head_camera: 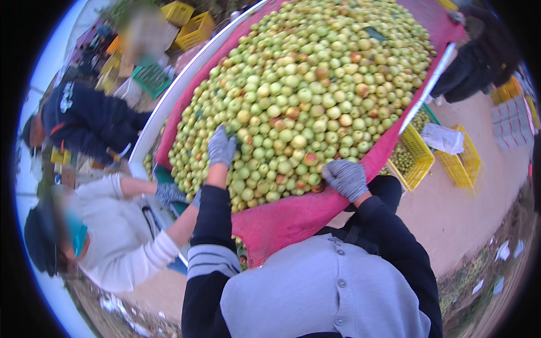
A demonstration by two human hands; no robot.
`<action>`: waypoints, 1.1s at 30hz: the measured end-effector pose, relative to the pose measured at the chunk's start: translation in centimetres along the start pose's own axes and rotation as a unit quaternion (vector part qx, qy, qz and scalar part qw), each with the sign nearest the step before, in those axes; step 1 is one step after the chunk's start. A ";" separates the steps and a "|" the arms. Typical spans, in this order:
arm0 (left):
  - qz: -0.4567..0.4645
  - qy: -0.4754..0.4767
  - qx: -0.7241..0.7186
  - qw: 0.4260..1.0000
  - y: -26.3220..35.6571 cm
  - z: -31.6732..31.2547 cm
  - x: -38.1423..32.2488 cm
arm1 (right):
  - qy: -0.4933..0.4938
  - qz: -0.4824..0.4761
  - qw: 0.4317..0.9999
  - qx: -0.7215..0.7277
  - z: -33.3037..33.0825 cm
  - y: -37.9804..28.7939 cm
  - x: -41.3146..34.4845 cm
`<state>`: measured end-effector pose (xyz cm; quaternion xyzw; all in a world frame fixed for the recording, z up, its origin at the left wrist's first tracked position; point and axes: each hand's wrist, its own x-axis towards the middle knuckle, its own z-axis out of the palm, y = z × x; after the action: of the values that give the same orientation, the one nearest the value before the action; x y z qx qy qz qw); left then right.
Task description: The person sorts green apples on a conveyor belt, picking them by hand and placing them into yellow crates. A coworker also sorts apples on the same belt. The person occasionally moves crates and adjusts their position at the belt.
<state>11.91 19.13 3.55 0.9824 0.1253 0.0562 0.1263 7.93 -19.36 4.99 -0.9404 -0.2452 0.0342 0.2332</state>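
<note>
A large heap of small green, partly reddish jujube-like fruits (287,105) lies before me on a pink cloth (279,219). My left hand (222,145), in a grey knit glove, rests on the near left part of the heap. Its fingers point away from me and a dark leaf-like piece shows beside them; whether it holds anything is hidden. My right hand (346,179), gloved alike, is curled over the cloth's near right edge and appears to grip it. Its fingertips are hidden, close to the nearest fruits.
A white rail (190,82) borders the heap. At left, a co-worker's gloved hand (169,194) is near my left forearm; another person (84,114) bends beyond. Yellow crates (412,156), one with fruit, stand at right near a white sack (442,138). Someone in dark clothes (477,55) stands far right.
</note>
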 end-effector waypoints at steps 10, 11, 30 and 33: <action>0.196 0.227 -0.122 0.946 7.2 -3.5 11.3 | -0.055 0.008 0.998 0.023 -0.7 0.2 0.0; 0.248 0.237 -0.179 0.922 10.2 -3.3 13.0 | -0.046 -0.004 0.998 0.041 -0.5 0.4 -0.1; 0.391 -0.137 0.148 0.898 50.4 8.4 32.6 | 0.056 -0.002 0.987 0.149 0.9 1.1 -0.9; 0.403 -0.095 0.194 0.890 49.8 7.6 31.2 | 0.077 -0.010 0.986 0.148 1.1 1.1 -0.8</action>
<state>54.59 -21.22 11.77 0.9542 -0.2851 -0.0171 -0.0890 7.50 -20.07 3.45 -0.8929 -0.2279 -0.0045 0.3882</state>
